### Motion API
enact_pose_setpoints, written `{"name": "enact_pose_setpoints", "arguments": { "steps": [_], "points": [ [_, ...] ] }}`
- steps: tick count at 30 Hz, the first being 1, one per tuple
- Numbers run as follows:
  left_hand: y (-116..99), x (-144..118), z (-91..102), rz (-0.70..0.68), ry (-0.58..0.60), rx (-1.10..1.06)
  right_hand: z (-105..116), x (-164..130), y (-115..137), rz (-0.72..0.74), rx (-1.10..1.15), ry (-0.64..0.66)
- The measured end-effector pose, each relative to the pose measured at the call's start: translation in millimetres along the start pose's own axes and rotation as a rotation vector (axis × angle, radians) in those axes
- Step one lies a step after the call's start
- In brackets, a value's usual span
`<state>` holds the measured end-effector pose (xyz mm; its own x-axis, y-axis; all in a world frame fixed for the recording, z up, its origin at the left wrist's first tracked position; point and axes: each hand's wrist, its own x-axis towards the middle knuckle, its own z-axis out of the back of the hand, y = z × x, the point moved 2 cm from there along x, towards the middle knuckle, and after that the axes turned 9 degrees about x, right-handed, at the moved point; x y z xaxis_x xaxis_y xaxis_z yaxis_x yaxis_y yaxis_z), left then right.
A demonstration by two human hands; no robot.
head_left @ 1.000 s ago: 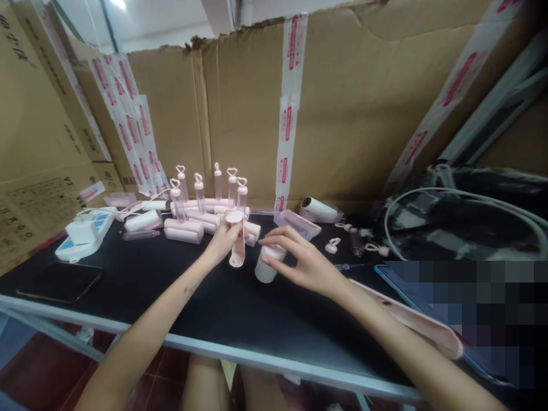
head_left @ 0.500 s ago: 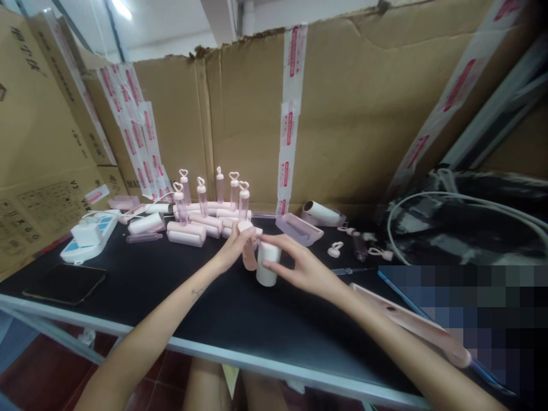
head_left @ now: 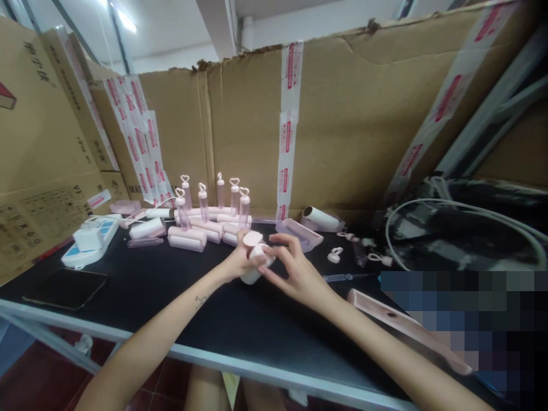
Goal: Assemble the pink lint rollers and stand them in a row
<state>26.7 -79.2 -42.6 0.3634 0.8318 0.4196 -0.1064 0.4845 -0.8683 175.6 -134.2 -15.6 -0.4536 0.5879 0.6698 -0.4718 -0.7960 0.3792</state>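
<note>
My left hand (head_left: 238, 261) is closed around a small piece with a pale pink rounded end (head_left: 253, 240) and a white cylinder (head_left: 250, 278), held just above the black table. My right hand (head_left: 299, 271) reaches in from the right. Its thumb and index finger curl at the white end of the cylinder, and the other fingers are lifted. Fingers partly cover how the pink and white parts meet. Just behind the hands lie several pink rollers (head_left: 186, 238), some with clear tubes standing up that carry heart-shaped loops (head_left: 244, 197).
On the left are a power strip (head_left: 92, 248) with a white plug and a dark phone (head_left: 66, 287). A white roll (head_left: 319, 218), a pink tray-like cover (head_left: 299, 234) and heart-loop pieces (head_left: 335, 254) lie to the right. A long pink case (head_left: 406, 328) rests near my right forearm. Cardboard (head_left: 363, 125) walls the back.
The white cylinder, upright in my right fingers before, is now tilted, with its end toward me and against my left hand. My right fingers have shifted on it. The view has tipped slightly upward.
</note>
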Motion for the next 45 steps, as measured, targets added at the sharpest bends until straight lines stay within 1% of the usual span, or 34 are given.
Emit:
{"name": "enact_pose_setpoints", "arguments": {
  "steps": [1,3,6,9,11,13,15,18,20,23,25,28,30,31,34,38,41,45],
  "points": [
    [-1,-1,0.0,-0.037,0.053,-0.003,2,0,3,0.023,0.005,0.005],
    [-5,-3,0.5,-0.081,0.134,0.025,9,2,8,0.06,0.056,0.065],
    [-13,-8,2.4,-0.041,0.161,0.147,23,7,15,0.08,0.189,0.129],
    [-24,-15,1.6,-0.01,0.262,0.3,35,13,16,0.041,0.239,0.165],
    [-30,-18,0.6,-0.038,0.3,0.4,37,15,14,0.0,0.207,0.233],
    [-34,-19,-0.1,-0.078,0.297,0.476,36,16,10,-0.041,0.19,0.267],
    [-34,-17,-0.5,-0.119,0.276,0.562,34,15,2,-0.094,0.209,0.272],
    [-30,-14,-1.7,-0.198,0.262,0.737,28,12,-10,-0.173,0.239,0.258],
    [-25,-13,-2.9,-0.266,0.259,0.848,26,11,-15,-0.196,0.242,0.229],
    [-18,-13,-5.0,-0.386,0.251,0.971,24,10,-16,-0.217,0.194,0.218],
    [-13,-13,-5.5,-0.441,0.241,1.02,24,9,-13,-0.223,0.146,0.241],
    [-6,-13,-5.3,-0.505,0.238,1.074,21,7,-6,-0.182,0.067,0.355],
    [-2,-12,-5.7,-0.569,0.266,1.104,18,6,-4,-0.137,-0.008,0.422],
    [-1,-12,-6.1,-0.6,0.283,1.115,16,6,-3,-0.12,-0.048,0.435],
    [4,-12,-7.1,-0.644,0.301,1.15,10,4,-5,-0.081,-0.135,0.417],
    [5,-13,-7.7,-0.684,0.322,1.159,6,2,-7,-0.049,-0.182,0.37],
    [4,-13,-7.6,-0.687,0.328,1.151,5,2,-8,-0.055,-0.192,0.352],
    [3,-13,-8.4,-0.675,0.339,1.145,6,3,-5,-0.003,-0.186,0.361]
  ]
}}
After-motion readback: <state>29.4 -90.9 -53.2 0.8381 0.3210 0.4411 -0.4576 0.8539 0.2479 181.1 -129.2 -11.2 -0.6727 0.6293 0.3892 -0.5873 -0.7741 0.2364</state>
